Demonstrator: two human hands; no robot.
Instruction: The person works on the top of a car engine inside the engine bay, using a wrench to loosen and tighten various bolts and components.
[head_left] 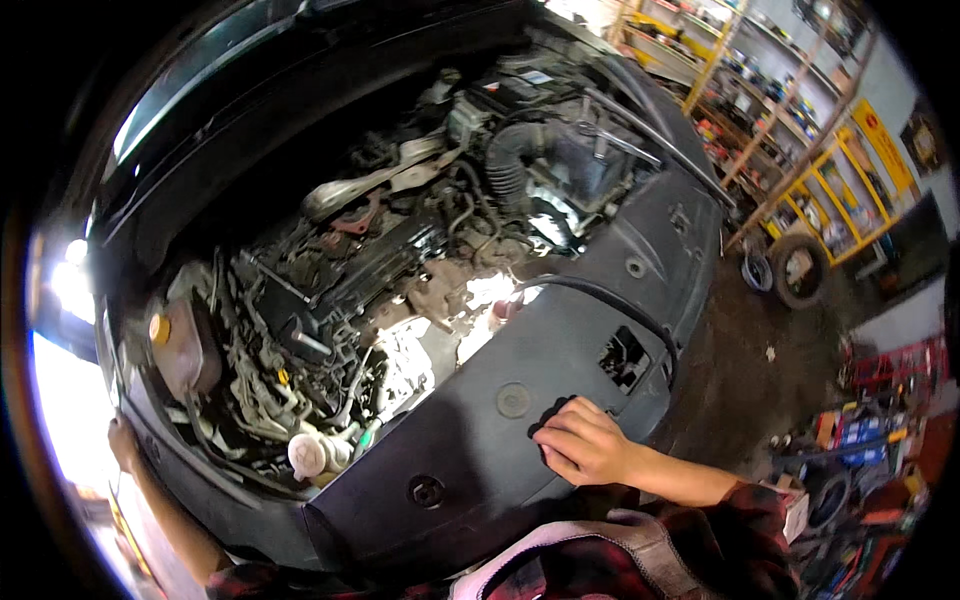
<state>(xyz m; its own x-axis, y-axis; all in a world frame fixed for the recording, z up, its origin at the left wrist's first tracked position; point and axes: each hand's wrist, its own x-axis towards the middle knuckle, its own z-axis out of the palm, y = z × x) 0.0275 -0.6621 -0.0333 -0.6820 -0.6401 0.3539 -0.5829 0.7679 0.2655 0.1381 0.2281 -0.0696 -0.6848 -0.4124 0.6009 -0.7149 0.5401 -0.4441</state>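
My right hand [582, 442] is closed round a crumpled black cloth [551, 428], just above or against the dark grey front panel [470, 400] of a car. A round recessed fastener [513, 400] lies just left of the cloth. At the far left, my left hand [122, 445] rests on the car's outer fender edge; its fingers are too small and partly hidden to make out. Beyond the panel the engine bay [400, 260] lies exposed, with a ribbed black air hose [506, 165] and a translucent tank with a yellow cap [160, 328].
A ratchet-like metal tool [625, 145] lies over the engine bay's right side. A white round cap [307, 455] sits near the panel's left end. To the right stand shelves [760, 80], a tire [800, 270] and a clutter of tools and boxes [860, 450] on the floor.
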